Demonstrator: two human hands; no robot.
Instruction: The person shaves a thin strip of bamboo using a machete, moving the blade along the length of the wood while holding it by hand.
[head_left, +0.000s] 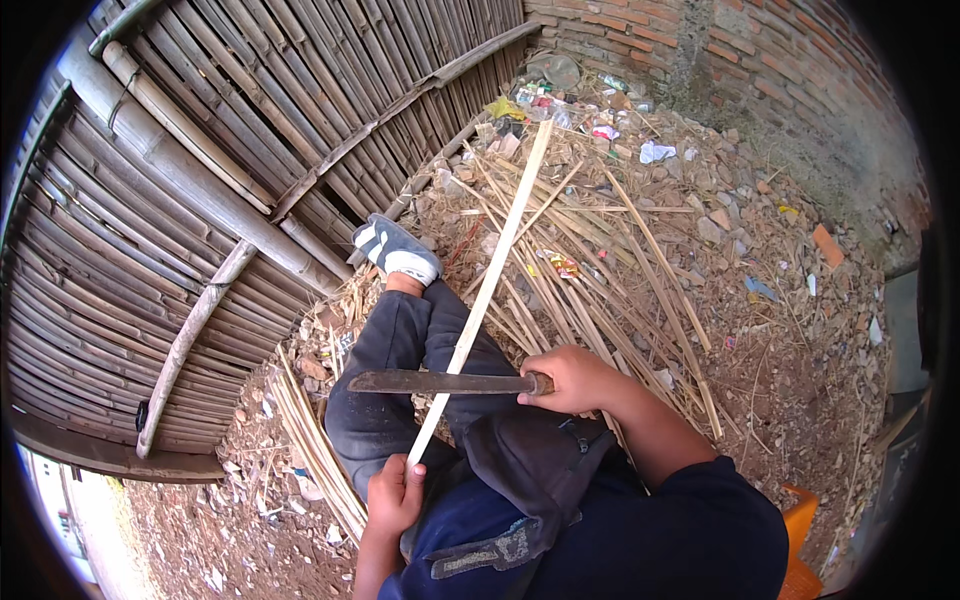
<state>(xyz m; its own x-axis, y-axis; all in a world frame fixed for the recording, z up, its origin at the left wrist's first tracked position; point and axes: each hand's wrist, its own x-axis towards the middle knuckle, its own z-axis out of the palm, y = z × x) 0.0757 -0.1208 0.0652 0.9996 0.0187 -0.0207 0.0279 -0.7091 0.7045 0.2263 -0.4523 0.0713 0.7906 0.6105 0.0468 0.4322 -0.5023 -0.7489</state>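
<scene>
My left hand (393, 494) grips the near end of a long pale bamboo strip (495, 268) that runs away over my knee toward the rubbish heap. My right hand (572, 380) holds the handle of a dark, rusty machete (435, 382). Its blade lies crosswise on the strip, pointing left, over my dark trouser leg (390, 370). My foot in a grey and white shoe (397, 249) rests near the bamboo fence.
A woven bamboo fence (190, 220) fills the left side. A bundle of thin split strips (310, 440) lies on the ground by my leg. Loose bamboo sticks (610, 270) and litter cover the dirt. A brick wall (700, 45) stands behind. An orange seat (800, 540) is at lower right.
</scene>
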